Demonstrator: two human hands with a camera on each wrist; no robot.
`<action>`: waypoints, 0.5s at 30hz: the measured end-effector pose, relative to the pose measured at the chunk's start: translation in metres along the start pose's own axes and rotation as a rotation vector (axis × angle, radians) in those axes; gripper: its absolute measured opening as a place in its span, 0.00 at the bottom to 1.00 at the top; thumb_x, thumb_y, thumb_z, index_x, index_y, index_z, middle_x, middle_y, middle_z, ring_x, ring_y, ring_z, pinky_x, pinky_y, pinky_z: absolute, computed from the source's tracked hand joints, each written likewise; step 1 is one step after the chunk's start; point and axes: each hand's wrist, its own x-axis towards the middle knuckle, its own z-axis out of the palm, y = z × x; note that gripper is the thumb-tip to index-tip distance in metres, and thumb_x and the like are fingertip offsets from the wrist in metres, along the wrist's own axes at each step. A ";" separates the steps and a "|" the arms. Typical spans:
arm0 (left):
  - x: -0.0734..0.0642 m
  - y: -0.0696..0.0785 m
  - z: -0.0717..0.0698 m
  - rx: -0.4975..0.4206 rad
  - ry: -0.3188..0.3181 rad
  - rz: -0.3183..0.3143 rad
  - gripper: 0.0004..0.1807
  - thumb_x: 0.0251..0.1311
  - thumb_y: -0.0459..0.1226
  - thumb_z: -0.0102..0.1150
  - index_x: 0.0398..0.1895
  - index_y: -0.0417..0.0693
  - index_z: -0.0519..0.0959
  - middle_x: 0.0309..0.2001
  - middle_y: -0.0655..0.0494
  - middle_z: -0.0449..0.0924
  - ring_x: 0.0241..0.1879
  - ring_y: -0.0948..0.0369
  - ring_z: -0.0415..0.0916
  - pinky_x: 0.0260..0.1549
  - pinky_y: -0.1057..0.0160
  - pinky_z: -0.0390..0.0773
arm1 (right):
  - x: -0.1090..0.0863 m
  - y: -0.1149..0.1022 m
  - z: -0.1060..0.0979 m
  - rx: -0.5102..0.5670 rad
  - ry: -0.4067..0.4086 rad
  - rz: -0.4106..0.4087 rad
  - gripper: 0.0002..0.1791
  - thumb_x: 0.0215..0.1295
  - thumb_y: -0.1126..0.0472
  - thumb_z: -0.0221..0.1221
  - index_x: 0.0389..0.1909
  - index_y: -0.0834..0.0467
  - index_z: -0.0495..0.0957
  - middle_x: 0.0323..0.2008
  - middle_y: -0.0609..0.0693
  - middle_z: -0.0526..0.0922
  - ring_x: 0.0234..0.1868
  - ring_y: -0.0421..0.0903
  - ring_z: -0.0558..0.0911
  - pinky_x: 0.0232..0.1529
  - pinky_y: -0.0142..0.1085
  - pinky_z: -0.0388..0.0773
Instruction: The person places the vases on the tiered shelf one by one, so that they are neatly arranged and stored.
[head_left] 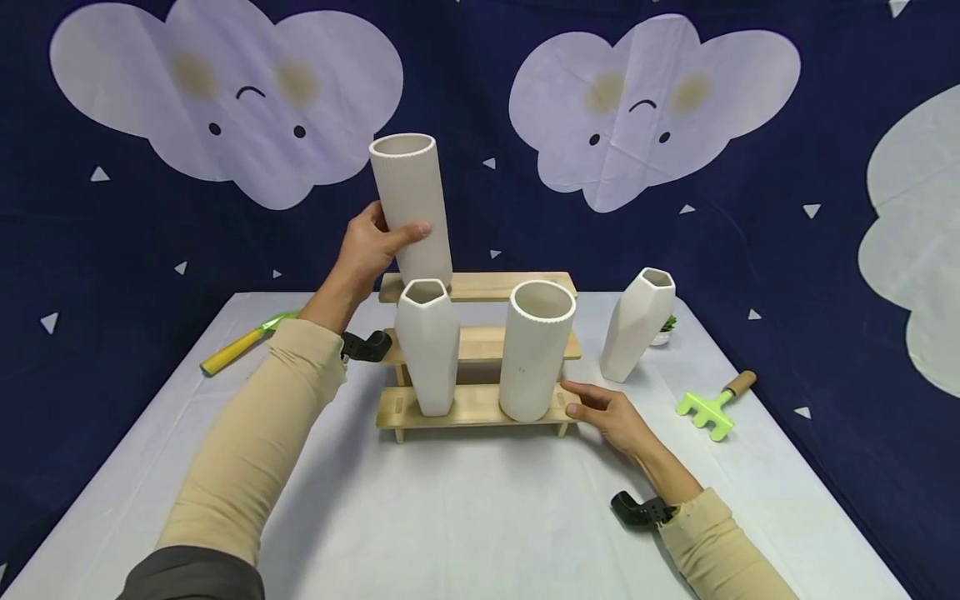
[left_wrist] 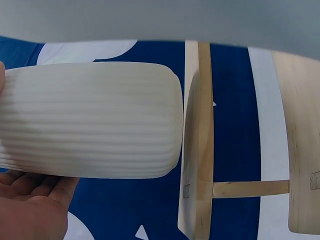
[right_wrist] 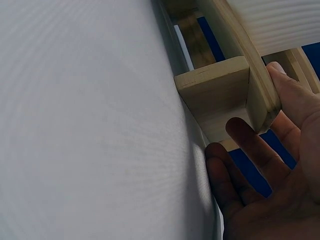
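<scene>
My left hand (head_left: 375, 243) grips a tall white ribbed cylinder vase (head_left: 412, 187) around its side, slightly tilted at the left end of the stand's top tier. In the left wrist view its base is right beside the top board (left_wrist: 204, 150); whether they touch I cannot tell. At the right end of the three-tier wooden stand (head_left: 476, 406), my right hand (head_left: 613, 421) holds the bottom board, thumb above and fingers beneath in the right wrist view. That tier carries a white faceted vase (head_left: 429, 350) on the left and another ribbed cylinder vase (head_left: 532, 358) on the right.
Right of the stand, another faceted white vase (head_left: 636, 329) stands before a small potted plant (head_left: 663, 330). A green hand rake (head_left: 708, 412) lies at the table's right side; a yellow-handled tool (head_left: 236, 350) lies at the left. A dark cloud-print cloth (head_left: 465, 208) hangs behind.
</scene>
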 end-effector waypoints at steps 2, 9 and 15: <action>0.001 -0.001 0.001 0.010 -0.004 0.001 0.42 0.48 0.49 0.70 0.66 0.50 0.63 0.62 0.48 0.71 0.59 0.54 0.70 0.62 0.53 0.68 | 0.000 0.000 0.000 -0.002 -0.001 -0.003 0.27 0.61 0.58 0.62 0.61 0.61 0.72 0.60 0.61 0.74 0.50 0.28 0.75 0.50 0.21 0.70; 0.003 -0.003 0.005 0.030 -0.014 0.010 0.42 0.49 0.46 0.70 0.67 0.49 0.62 0.62 0.47 0.71 0.58 0.53 0.71 0.61 0.53 0.70 | 0.000 0.000 0.001 -0.010 0.006 -0.002 0.27 0.61 0.57 0.62 0.61 0.61 0.72 0.60 0.61 0.74 0.50 0.27 0.75 0.50 0.21 0.70; 0.004 -0.003 0.007 0.036 -0.020 0.003 0.42 0.49 0.46 0.70 0.67 0.48 0.62 0.63 0.47 0.71 0.59 0.52 0.71 0.60 0.52 0.70 | -0.001 0.000 0.001 -0.010 0.012 0.000 0.27 0.61 0.57 0.62 0.61 0.61 0.72 0.60 0.62 0.74 0.50 0.26 0.75 0.49 0.21 0.71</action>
